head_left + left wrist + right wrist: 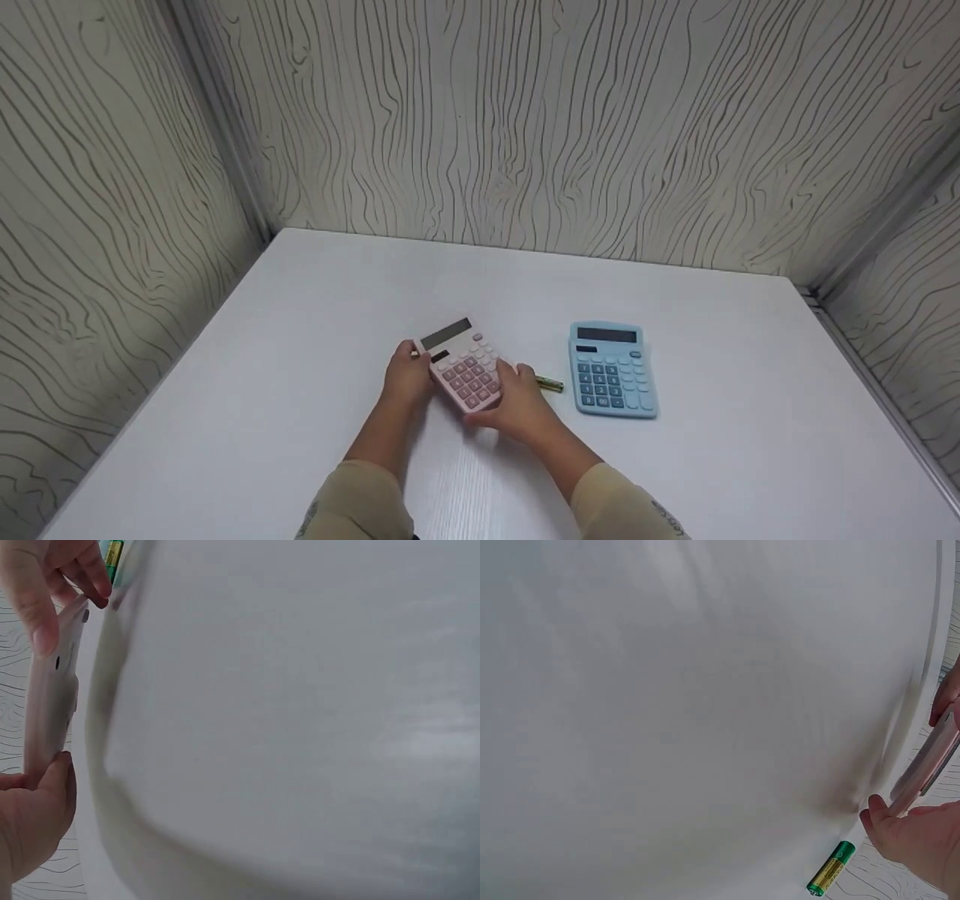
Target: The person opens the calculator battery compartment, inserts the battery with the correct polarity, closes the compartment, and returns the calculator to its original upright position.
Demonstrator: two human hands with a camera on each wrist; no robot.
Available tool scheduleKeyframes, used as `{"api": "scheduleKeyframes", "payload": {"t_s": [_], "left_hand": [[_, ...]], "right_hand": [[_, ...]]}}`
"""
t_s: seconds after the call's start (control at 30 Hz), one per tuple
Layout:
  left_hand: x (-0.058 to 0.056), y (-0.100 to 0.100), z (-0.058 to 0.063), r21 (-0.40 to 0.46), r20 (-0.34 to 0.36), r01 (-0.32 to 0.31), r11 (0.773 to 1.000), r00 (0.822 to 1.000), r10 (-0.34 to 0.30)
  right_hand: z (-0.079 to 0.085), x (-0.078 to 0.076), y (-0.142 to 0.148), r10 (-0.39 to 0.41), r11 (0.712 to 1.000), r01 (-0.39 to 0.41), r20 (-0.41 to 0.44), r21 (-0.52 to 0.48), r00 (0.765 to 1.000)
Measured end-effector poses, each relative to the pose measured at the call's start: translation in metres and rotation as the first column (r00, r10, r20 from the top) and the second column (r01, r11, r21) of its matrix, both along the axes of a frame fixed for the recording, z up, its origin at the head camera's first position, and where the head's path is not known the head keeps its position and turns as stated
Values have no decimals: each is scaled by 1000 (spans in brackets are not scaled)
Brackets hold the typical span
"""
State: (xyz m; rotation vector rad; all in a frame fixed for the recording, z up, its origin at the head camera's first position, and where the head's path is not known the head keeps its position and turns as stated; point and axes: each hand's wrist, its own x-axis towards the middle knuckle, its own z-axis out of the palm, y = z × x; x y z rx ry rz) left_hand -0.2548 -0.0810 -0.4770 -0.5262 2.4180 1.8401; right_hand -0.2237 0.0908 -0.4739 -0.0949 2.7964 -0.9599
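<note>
Both hands hold a pink calculator point(459, 369) with a dark display, its keys facing up and its body turned at an angle. At its left edge, my left hand point(407, 381) grips the side near the display. My right hand point(519, 403) grips the opposite side and lower corner, thumb along the bottom edge. In the left wrist view the calculator point(51, 701) appears edge-on between the two hands, its underside toward the white tabletop. A green and gold battery point(831, 868) lies on the table just beyond my right hand, partly hidden by it in the head view.
A blue calculator point(613, 379) lies face up on the white table point(720, 465), right of the battery. Wood-grain patterned panels point(480, 127) enclose the table at the back and both sides.
</note>
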Motion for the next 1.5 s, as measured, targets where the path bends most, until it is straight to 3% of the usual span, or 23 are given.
{"api": "scheduleKeyframes", "payload": {"t_s": [0.53,0.77,1.0,1.27,1.5], "left_hand": [[0,-4,-7,-219,-43,-35,975,999,26],[-3,-3,-9,-225,-50,-47,973,998,36],[-5,-1,-7,-159,-45,-60,985,998,54],[-8,9,-2,-130,-36,-73,989,997,68],[-10,12,-1,-156,-38,-58,986,998,52]], "right_hand": [[-4,-1,-12,23,988,-22,-2,150,1000],[-5,-3,-16,10,986,-7,-16,168,1000],[-10,-8,-19,24,974,-10,-56,226,998],[-14,-7,-21,95,916,-18,-174,401,980],[-15,-11,-22,139,870,-32,-183,493,973]]}}
